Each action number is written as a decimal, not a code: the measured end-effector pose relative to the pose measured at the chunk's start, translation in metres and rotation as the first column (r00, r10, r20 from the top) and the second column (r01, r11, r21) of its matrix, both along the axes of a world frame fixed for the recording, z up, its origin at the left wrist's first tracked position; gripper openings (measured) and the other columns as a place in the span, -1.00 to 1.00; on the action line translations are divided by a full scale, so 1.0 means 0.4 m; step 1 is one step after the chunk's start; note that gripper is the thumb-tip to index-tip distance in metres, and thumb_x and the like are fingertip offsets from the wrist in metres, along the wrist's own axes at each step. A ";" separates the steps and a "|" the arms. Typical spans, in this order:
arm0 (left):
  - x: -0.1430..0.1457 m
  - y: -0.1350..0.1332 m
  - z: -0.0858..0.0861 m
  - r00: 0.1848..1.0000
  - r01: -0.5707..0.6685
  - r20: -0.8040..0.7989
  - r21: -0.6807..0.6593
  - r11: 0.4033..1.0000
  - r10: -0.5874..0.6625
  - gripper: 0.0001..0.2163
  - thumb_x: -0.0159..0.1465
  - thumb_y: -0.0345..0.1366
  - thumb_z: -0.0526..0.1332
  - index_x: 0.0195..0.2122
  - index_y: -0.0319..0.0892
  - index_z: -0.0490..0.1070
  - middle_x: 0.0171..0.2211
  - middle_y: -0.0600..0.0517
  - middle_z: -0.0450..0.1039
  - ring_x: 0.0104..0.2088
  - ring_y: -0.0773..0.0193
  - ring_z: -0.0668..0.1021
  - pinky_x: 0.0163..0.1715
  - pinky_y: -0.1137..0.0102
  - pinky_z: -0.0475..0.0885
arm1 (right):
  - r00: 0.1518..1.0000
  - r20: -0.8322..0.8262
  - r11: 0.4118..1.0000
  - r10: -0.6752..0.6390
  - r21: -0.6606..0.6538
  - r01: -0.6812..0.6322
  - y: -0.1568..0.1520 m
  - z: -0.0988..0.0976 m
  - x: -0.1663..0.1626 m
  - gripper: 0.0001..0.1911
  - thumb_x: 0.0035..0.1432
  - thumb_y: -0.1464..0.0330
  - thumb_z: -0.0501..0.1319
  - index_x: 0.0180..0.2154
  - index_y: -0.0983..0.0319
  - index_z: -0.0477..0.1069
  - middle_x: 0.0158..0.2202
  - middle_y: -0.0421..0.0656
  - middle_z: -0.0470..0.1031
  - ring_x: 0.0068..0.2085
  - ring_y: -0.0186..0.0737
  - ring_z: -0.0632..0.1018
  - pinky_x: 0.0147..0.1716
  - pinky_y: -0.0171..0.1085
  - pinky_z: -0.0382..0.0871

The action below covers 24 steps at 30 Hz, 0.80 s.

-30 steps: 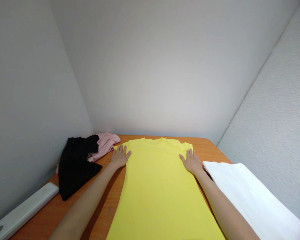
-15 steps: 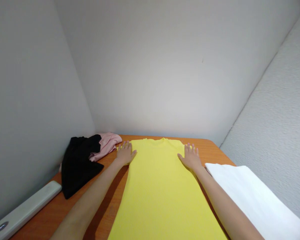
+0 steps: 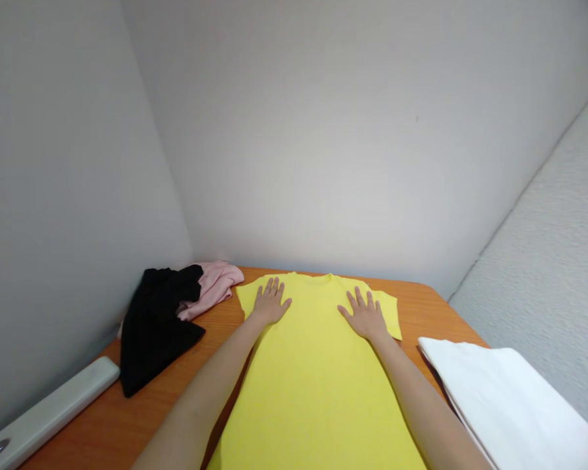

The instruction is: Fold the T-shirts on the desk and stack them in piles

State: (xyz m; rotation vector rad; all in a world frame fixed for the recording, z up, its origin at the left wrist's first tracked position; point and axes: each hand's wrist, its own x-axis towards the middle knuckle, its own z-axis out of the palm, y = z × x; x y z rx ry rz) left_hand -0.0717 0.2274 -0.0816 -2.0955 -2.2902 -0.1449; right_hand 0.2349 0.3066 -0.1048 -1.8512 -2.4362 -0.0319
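Shirt on table | garments left | cloth right, perhaps layered

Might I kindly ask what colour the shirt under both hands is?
The shirt is plain yellow, clearest in the head view.

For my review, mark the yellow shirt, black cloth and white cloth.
Yellow shirt (image 3: 321, 375), head view: middle of its body.
Black cloth (image 3: 154, 333), head view: its middle.
White cloth (image 3: 512, 401), head view: its upper face.

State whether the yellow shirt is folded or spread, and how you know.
Spread: the yellow shirt lies flat, sleeves out to either side, left hand and right hand on it.
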 end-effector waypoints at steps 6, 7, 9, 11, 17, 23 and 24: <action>0.044 -0.023 0.068 0.999 0.010 -0.053 0.068 0.998 -0.006 -0.42 0.37 -0.06 -0.13 0.35 -0.24 0.02 0.39 -0.11 -0.17 0.39 0.08 -0.16 0.31 0.04 -0.38 | 0.999 -0.032 0.998 0.035 -0.051 -0.036 0.006 0.023 0.000 -0.23 0.29 -0.14 -0.25 0.37 0.12 -0.15 0.41 -0.16 -0.35 0.36 0.14 -0.26 0.27 0.18 -0.29; 0.064 -0.037 0.083 0.998 0.030 -0.062 0.087 0.996 -0.024 -0.42 0.37 -0.07 -0.11 0.35 -0.24 0.01 0.40 -0.10 -0.21 0.39 0.10 -0.20 0.31 0.07 -0.43 | 0.998 -0.051 0.998 0.040 -0.054 -0.042 0.008 0.035 0.007 -0.25 0.31 -0.11 -0.26 0.38 0.14 -0.17 0.41 -0.14 -0.35 0.37 0.12 -0.25 0.27 0.16 -0.28; 0.116 -0.085 0.106 0.994 0.090 -0.068 0.132 0.987 -0.081 -0.42 0.38 -0.06 -0.11 0.36 -0.22 -0.01 0.40 -0.08 -0.26 0.39 0.12 -0.26 0.31 0.08 -0.46 | 0.995 -0.098 0.999 0.028 -0.034 -0.031 0.015 0.064 0.033 -0.27 0.35 -0.04 -0.29 0.38 0.19 -0.22 0.41 -0.09 -0.32 0.37 0.07 -0.23 0.28 0.12 -0.24; 0.179 -0.158 0.118 0.984 0.177 -0.051 0.176 0.968 -0.170 -0.42 0.39 -0.01 -0.16 0.35 -0.19 0.01 0.40 -0.09 -0.22 0.39 0.08 -0.25 0.31 0.01 -0.41 | 0.991 -0.134 1.000 -0.005 0.002 0.005 0.025 0.097 0.074 -0.28 0.36 -0.01 -0.30 0.38 0.26 -0.24 0.40 -0.05 -0.27 0.37 0.05 -0.19 0.29 0.10 -0.22; 0.355 -0.399 0.110 0.894 0.428 0.110 0.071 0.901 -0.434 -0.32 0.37 0.13 -0.29 0.35 -0.21 0.00 0.38 -0.15 -0.11 0.38 -0.01 -0.16 0.29 -0.08 -0.20 | 0.997 -0.053 0.999 -0.050 -0.021 0.049 0.032 0.141 0.197 -0.24 0.32 -0.04 -0.18 0.34 0.32 -0.02 0.38 0.05 -0.14 0.36 0.18 -0.12 0.27 0.17 -0.18; 0.423 -0.459 0.078 0.866 0.474 0.203 -0.042 0.880 -0.457 -0.27 0.35 0.17 -0.31 0.37 -0.26 -0.12 0.40 -0.17 -0.23 0.38 0.04 -0.19 0.31 -0.01 -0.18 | 0.997 -0.061 0.996 -0.044 -0.079 0.039 0.017 0.106 0.245 -0.28 0.31 -0.04 -0.11 0.31 0.26 0.06 0.37 0.05 -0.07 0.35 0.19 -0.05 0.25 0.18 -0.13; 0.425 -0.460 0.078 0.871 0.465 0.206 -0.057 0.883 -0.446 -0.28 0.35 0.17 -0.31 0.37 -0.26 -0.12 0.40 -0.16 -0.25 0.38 0.05 -0.18 0.31 -0.01 -0.18 | 0.996 -0.066 0.995 -0.055 -0.081 0.049 0.020 0.102 0.254 -0.30 0.31 -0.03 -0.10 0.30 0.26 0.09 0.36 0.07 -0.04 0.34 0.20 -0.02 0.24 0.19 -0.10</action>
